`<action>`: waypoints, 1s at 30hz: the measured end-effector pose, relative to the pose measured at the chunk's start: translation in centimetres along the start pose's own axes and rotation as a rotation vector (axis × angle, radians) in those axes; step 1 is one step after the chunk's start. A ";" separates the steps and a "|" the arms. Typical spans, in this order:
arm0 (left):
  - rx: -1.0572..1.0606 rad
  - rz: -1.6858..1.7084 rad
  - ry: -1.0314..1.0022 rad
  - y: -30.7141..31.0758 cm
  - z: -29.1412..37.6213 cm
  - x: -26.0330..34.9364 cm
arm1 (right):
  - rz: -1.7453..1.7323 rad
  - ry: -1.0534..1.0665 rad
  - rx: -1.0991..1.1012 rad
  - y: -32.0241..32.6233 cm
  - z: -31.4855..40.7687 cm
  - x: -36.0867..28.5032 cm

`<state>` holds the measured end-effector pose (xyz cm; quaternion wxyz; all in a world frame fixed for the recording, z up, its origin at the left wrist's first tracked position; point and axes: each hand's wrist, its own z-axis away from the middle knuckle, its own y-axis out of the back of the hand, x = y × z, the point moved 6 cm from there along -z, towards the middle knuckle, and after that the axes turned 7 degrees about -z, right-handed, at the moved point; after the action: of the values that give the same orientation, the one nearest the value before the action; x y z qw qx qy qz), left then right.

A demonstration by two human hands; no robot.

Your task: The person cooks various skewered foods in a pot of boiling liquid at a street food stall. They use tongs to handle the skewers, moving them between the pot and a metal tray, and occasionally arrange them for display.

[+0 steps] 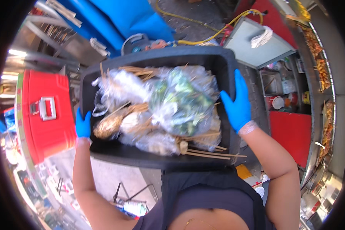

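A large black plastic tub (pixel 161 165) is in front of my body, with my hands on its opposite short sides. My left hand (pixel 83 123), in a blue glove, grips the left rim. On the right rim is my right hand (pixel 238 105), also gloved in blue, its thumb over the inner edge. Inside the tub lies a clear plastic bag of green vegetables (pixel 184 100) on top of other bags. A whitish plastic bag (pixel 126 86) is beside it, with a wrapped bundle of brownish food (pixel 107 126) below. Several wooden skewers (pixel 208 153) stick out toward the near right corner.
To the left stands a red cooler box (pixel 51 115) with a pale latch. Right of me is a counter with red panels (pixel 290 138), an open compartment of containers and skewered food (pixel 323 74) along its edge. A yellow hose (pixel 189 42) runs beyond the tub, near a blue tarp (pixel 126 20).
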<state>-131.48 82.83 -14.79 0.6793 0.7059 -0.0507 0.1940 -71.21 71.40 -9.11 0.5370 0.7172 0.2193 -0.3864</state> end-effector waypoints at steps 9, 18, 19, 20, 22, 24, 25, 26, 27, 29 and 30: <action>-0.040 -0.061 0.089 1.2 1.2 2.4 | -0.042 -0.029 -0.008 0.0 0.1 -0.1; -0.051 0.174 -0.729 2.5 9.9 21.4 | 0.084 -0.059 0.013 0.2 0.4 0.4; -0.214 0.028 -0.864 0.3 11.7 23.5 | 0.091 -0.071 0.008 0.4 0.3 0.4; -0.210 -0.042 -0.873 -1.4 13.1 25.4 | 0.097 -0.079 0.004 0.4 0.3 0.5; -0.269 -0.236 -0.831 -3.5 14.1 28.5 | 0.100 -0.053 0.006 0.2 0.3 0.8; -0.388 -0.472 -0.723 -4.4 14.1 30.5 | 0.082 -0.044 0.010 0.4 0.4 0.7; -0.307 -0.434 -0.772 -4.2 14.4 31.0 | 0.067 -0.048 0.017 0.1 0.5 1.0; -0.226 -0.392 -0.817 -4.1 14.9 30.9 | 0.081 -0.040 0.025 0.2 0.5 1.1; -0.141 -0.352 -0.851 -4.0 15.3 30.4 | 0.090 -0.027 0.028 0.1 0.4 1.0; -0.056 -0.314 -0.885 -4.5 15.7 29.6 | 0.098 -0.050 0.018 0.3 0.2 1.0; 0.007 -0.295 -0.914 -4.0 15.9 29.5 | 0.098 -0.070 0.011 0.2 0.1 1.0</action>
<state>-99.77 73.23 -8.50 0.6053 0.7209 -0.2429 -0.2344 -70.49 71.10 -9.84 0.5586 0.7160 0.1629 -0.3857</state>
